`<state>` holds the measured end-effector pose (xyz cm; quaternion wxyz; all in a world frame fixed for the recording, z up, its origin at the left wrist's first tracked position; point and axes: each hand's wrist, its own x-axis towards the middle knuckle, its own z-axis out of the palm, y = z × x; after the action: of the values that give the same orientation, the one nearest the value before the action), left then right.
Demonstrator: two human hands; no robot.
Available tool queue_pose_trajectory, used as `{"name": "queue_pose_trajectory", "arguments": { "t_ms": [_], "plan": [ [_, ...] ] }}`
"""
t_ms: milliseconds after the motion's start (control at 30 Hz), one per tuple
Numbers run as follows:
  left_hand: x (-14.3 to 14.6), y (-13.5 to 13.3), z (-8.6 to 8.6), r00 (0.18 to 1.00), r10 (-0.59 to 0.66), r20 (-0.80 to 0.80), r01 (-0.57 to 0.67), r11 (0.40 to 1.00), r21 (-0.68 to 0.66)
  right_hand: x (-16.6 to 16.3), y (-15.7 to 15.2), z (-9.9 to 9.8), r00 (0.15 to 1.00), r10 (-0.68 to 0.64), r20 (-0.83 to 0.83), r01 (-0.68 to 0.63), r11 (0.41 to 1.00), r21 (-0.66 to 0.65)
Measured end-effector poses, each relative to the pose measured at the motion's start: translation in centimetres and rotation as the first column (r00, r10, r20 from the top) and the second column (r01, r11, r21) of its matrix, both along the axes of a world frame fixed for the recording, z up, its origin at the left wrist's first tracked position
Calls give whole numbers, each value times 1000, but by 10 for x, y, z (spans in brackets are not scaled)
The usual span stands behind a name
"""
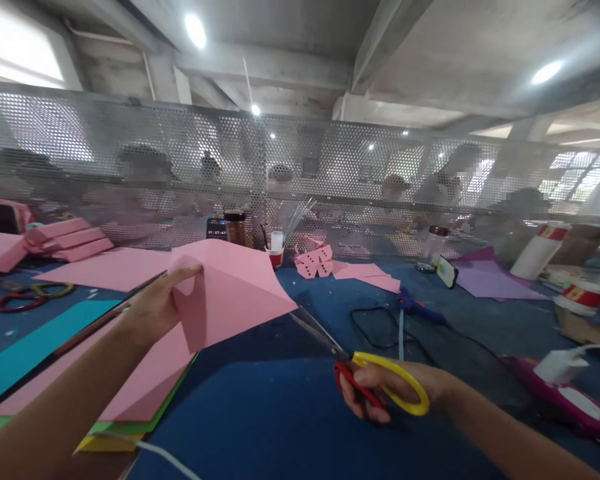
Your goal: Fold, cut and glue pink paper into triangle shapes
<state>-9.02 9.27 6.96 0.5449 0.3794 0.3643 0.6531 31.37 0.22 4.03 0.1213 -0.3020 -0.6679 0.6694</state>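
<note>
Holding: my left hand [155,308] pinches a folded pink paper [230,290] at its left edge, thumb on top, lifting it clear of the blue table [280,413].
Cutting hand: my right hand [385,390] is closed through the red and yellow loops of the scissors [353,360]; the blades stand slightly apart, tips just at the paper's lower right corner.
Paper's place: in the air between my hands, above the stack of coloured sheets [140,393] lying on the table by my left arm.
How it handles: I judge the paper light and thin, stiffened a little by its folds; it would flop or crease if I gripped far from the cut, and tear if I tugged it.
Where to hold: near the folded edge, close to the blades, with the layers pinched flat so they do not slide apart.
Nearby: a red cup [276,255], pink cut pieces [315,261], a black cable [375,327], a phone [447,272], and a mesh screen [330,167] across the table.
</note>
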Motion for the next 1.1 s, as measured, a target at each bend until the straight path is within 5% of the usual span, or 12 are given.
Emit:
{"name": "queue_pose_trajectory", "arguments": {
  "t_ms": [1100],
  "plan": [
    [4,-4,-6,971,3,-237,-18,998,-62,-10,-13,6,994,-60,93,54,996,65]
  ]
}}
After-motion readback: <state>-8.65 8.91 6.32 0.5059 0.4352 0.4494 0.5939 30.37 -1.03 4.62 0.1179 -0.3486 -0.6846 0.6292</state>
